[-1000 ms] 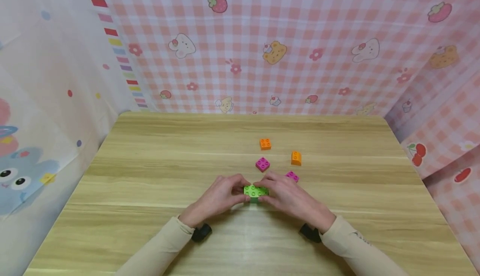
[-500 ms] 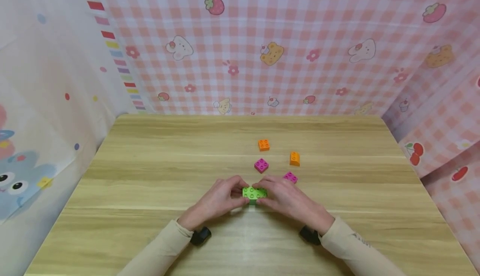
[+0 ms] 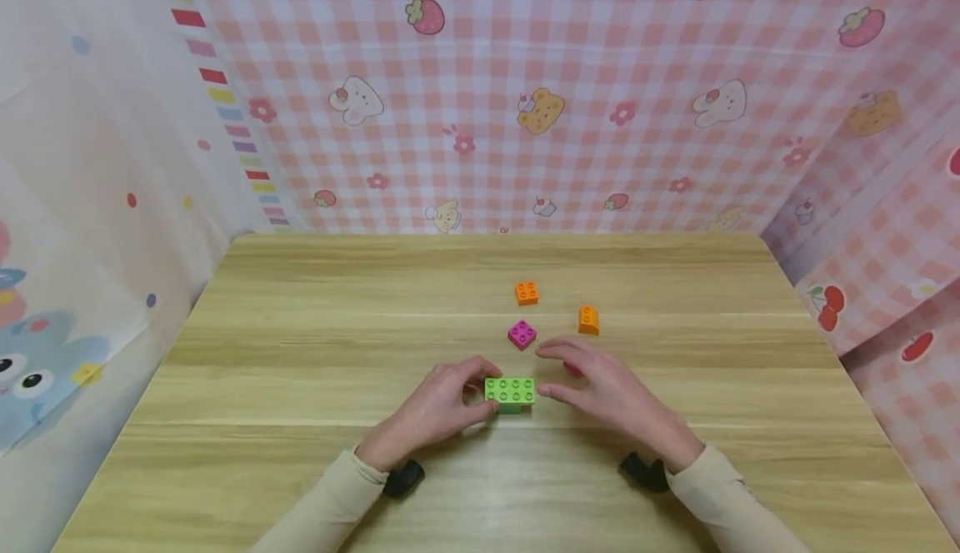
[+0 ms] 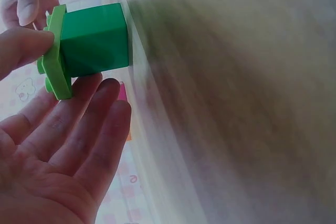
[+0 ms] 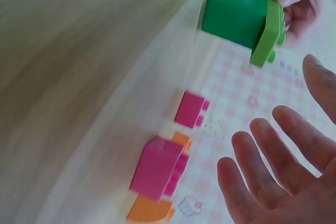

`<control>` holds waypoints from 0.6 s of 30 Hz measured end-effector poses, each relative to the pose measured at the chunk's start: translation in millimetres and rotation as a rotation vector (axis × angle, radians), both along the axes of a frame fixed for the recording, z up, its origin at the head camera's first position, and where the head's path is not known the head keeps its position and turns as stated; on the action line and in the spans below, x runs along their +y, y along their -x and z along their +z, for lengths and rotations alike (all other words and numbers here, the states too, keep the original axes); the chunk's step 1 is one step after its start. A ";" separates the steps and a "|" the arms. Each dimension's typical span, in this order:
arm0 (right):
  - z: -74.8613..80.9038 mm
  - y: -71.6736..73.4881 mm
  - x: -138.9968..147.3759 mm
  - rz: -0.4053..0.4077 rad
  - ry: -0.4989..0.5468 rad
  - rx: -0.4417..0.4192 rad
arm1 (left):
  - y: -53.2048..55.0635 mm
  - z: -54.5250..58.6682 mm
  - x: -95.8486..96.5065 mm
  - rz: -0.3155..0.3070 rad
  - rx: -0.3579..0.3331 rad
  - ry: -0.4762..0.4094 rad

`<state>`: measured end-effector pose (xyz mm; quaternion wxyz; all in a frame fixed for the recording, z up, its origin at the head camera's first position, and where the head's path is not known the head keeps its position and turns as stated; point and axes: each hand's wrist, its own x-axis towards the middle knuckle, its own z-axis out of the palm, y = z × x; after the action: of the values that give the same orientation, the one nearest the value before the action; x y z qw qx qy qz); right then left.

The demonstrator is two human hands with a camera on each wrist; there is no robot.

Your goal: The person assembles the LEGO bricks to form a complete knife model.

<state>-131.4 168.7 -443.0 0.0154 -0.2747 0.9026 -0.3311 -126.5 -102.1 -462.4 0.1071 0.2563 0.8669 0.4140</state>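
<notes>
A thin light green building brick (image 3: 510,389) with two rows of studs sits on a taller dark green block (image 4: 94,40), overhanging its sides. My left hand (image 3: 442,404) holds the light green brick by its left end, thumb at the near edge and fingers at the far edge. Just right of this stack is my right hand (image 3: 615,390), its fingers spread and nothing in them. Under the right hand, a magenta brick (image 5: 158,169) is mostly covered in the head view. A second magenta brick (image 3: 522,334) lies behind the stack.
Farther back on the wooden table (image 3: 315,328) lie a square orange brick (image 3: 527,294) and an orange brick with a curved side (image 3: 588,320). A pink checked cloth (image 3: 480,103) hangs behind the table's far edge.
The right hand has let go of the light green brick and moved right, its fingers spreading and covering more of the near magenta brick. The left hand keeps its hold. The head view has shifted slightly.
</notes>
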 end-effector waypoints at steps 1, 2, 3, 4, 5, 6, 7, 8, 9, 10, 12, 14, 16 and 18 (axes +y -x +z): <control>-0.6 0.6 2.6 -0.011 0.003 0.003 | -0.1 0.2 0.2 0.000 0.003 0.004; -1.0 1.4 5.2 -0.019 0.005 0.011 | -0.1 0.3 0.5 0.000 0.006 0.007; -1.4 2.1 7.8 -0.029 0.006 0.017 | 0.0 0.3 0.6 0.000 0.010 0.010; -1.9 2.9 10.2 -0.038 0.005 0.020 | -0.1 0.2 0.7 0.002 0.013 0.013; -2.1 3.5 12.6 -0.049 0.004 0.020 | -0.3 0.3 0.8 0.003 0.013 0.015; -2.2 4.0 14.9 -0.061 0.006 0.017 | -0.4 0.3 0.8 0.005 0.014 0.016; -2.4 4.3 17.3 -0.073 0.005 0.013 | -0.5 0.3 0.8 0.006 0.013 0.016; -2.4 4.7 19.3 -0.084 0.006 0.007 | -0.6 0.3 0.8 0.008 0.013 0.017; -2.4 5.0 21.2 -0.094 0.006 -0.004 | -0.7 0.4 0.7 0.011 0.013 0.018; -2.6 5.4 23.0 -0.104 0.002 -0.014 | -0.9 0.4 0.6 0.013 0.012 0.018; -3.0 6.0 26.3 -0.122 -0.007 -0.036 | -1.0 0.1 0.4 0.015 0.013 0.019; -4.0 6.8 29.1 -0.137 -0.023 -0.062 | -1.0 -0.3 0.2 0.016 0.014 0.019; -5.1 7.7 31.4 -0.146 -0.046 -0.086 | -1.1 -0.3 0.0 0.017 0.014 0.018; -6.3 8.9 33.1 -0.152 -0.067 -0.107 | -1.1 -0.1 0.1 0.016 0.015 0.015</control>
<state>-140.3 201.8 -449.3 0.0475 -0.1870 0.9293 -0.3149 -125.4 -102.0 -462.5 0.0995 0.2517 0.8727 0.4063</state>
